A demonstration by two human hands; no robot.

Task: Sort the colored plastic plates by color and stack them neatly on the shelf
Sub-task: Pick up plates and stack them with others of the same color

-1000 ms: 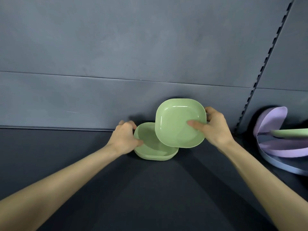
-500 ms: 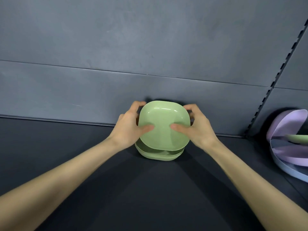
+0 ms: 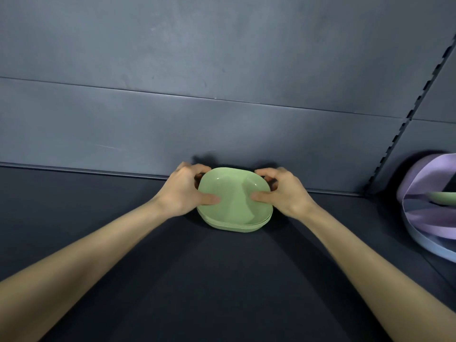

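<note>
A small stack of green square plates (image 3: pixel 234 201) sits on the dark shelf (image 3: pixel 222 280), close to the back wall. The top plate lies nested flat on the ones below. My left hand (image 3: pixel 187 191) grips the stack's left rim, thumb on the inside and fingers curled behind the far corner. My right hand (image 3: pixel 281 191) grips the right rim the same way. At the far right, lilac plates (image 3: pixel 427 183) and a pale blue plate (image 3: pixel 429 245) lean in a loose pile, with another green plate (image 3: pixel 443 197) lying among them.
The grey back wall (image 3: pixel 222 119) rises directly behind the green stack. A slotted upright (image 3: pixel 399 134) divides the wall at the right, just left of the pile of mixed plates.
The green plate held tilted above the stack has come down and now lies flat on it. My left hand moved onto the top plate's rim, and both hands now clasp the stack.
</note>
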